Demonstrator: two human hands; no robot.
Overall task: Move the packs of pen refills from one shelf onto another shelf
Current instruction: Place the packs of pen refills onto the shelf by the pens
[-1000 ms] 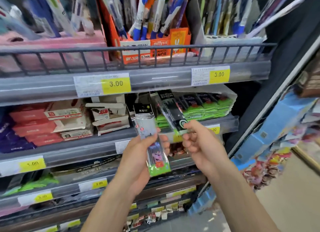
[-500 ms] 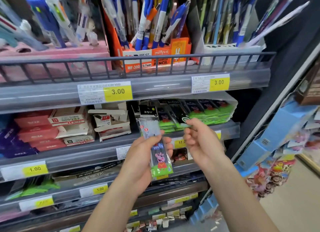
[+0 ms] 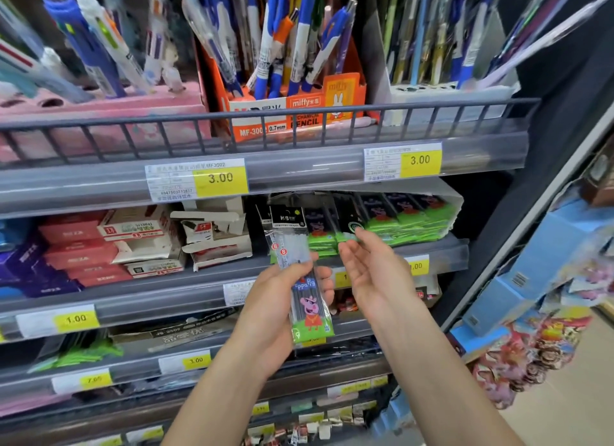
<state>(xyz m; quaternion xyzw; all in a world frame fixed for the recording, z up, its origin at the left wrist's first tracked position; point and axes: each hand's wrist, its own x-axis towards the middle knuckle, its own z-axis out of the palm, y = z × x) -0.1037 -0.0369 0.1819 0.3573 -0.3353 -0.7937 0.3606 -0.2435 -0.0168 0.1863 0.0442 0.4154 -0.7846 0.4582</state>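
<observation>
In front of the shelf [image 3: 432, 249], left hand [image 3: 282, 306] grips a refill pack [image 3: 300, 279] upright; right hand [image 3: 375, 272] spread, fingertips w/ nothing, touching the green packs [image 3: 415, 226].

The orange pencil box [image 3: 282, 113] on the top shelf reads "miffy", "MF-3002", "0.7mm" and "MECHANICAL PENCIL". Below it, the left price tag [image 3: 196, 179] reads "MF3002" and "3.00"; the right price tag [image 3: 402, 161] also shows "3.00". Lower left, a yellow tag [image 3: 76, 319] reads "1.00", and one further down [image 3: 196, 360] "3.00". The refill pack [image 3: 300, 279] carries part of "Peppa Pig".
</observation>
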